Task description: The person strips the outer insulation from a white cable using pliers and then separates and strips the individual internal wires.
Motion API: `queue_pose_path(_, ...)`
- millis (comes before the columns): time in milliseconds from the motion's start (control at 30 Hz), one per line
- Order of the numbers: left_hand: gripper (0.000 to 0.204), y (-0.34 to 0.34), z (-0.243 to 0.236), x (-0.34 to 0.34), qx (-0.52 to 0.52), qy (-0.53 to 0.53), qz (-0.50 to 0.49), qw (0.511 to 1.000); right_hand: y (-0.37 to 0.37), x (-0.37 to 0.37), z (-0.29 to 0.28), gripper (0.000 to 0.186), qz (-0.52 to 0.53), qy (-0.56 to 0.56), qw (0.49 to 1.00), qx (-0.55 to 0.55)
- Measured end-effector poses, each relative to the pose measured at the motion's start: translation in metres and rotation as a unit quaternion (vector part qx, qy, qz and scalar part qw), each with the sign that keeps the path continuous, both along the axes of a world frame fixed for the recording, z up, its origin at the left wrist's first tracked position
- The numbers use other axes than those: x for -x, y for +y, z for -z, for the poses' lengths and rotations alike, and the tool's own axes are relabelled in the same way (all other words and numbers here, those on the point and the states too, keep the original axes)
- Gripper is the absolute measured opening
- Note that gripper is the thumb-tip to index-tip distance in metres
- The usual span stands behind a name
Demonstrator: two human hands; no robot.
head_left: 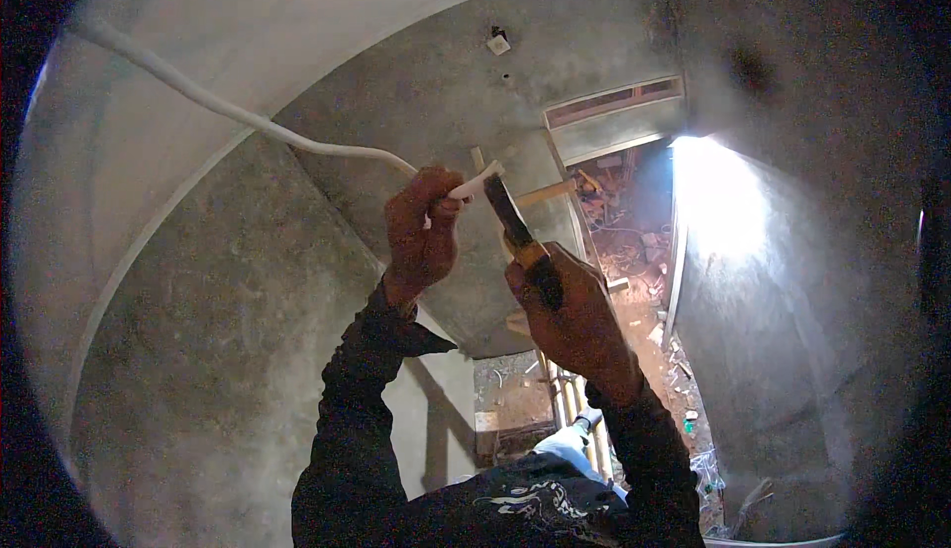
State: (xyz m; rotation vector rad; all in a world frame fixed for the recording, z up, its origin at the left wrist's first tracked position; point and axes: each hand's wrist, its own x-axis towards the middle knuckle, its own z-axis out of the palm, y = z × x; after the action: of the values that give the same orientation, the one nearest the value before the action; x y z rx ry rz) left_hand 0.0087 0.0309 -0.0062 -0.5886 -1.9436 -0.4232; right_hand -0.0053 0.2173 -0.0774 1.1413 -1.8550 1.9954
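Note:
A white flexible conduit [213,102] runs down from the upper left to my raised left hand [423,226]. My left fingers are closed around it near its end. Past the fingers, a short white end piece [475,184] sticks out toward the right. My right hand [570,305] grips a tool [509,213] with a long dark upper part and a yellow-and-black handle; its exact kind is unclear. The tool's upper end meets or overlaps the white end piece; whether they touch, I cannot tell.
Grey plastered walls [228,310] surround me, with a pale ceiling band [327,13] above. A small white wall fitting [497,45] sits beyond my hands. Right of centre, a framed doorway [584,211] opens onto rubble [644,251]. Pale poles [580,409] stand below, and bright light enters at right.

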Motion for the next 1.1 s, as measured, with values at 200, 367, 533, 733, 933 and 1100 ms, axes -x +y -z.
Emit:
queue_pose_path(200,0.033,-0.003,0.0,0.001,0.03,0.026,-0.01,0.999,0.015,-0.005,-0.012,0.028,-0.033,-0.055,0.996,-0.055)
queue_pose_path(367,0.034,0.0,0.002,0.009,-0.011,0.079,0.038,0.996,0.013,0.001,-0.005,0.028,0.004,0.007,1.0,-0.026)
queue_pose_path(533,0.031,-0.004,-0.001,0.007,0.003,0.064,0.02,0.998,0.014,0.003,-0.01,0.027,-0.013,-0.012,0.999,-0.041)
queue_pose_path(733,0.027,-0.007,-0.001,0.008,0.023,0.074,0.015,0.997,0.018,0.011,-0.009,0.024,0.011,0.044,0.998,-0.043)
queue_pose_path(933,0.024,-0.016,-0.003,0.004,0.032,0.036,-0.007,0.999,0.024,0.015,-0.014,0.027,-0.003,0.075,0.996,-0.055)
queue_pose_path(1100,0.015,-0.022,-0.004,0.004,0.054,0.047,-0.021,0.997,0.021,0.017,-0.013,0.028,-0.007,0.076,0.996,-0.049)
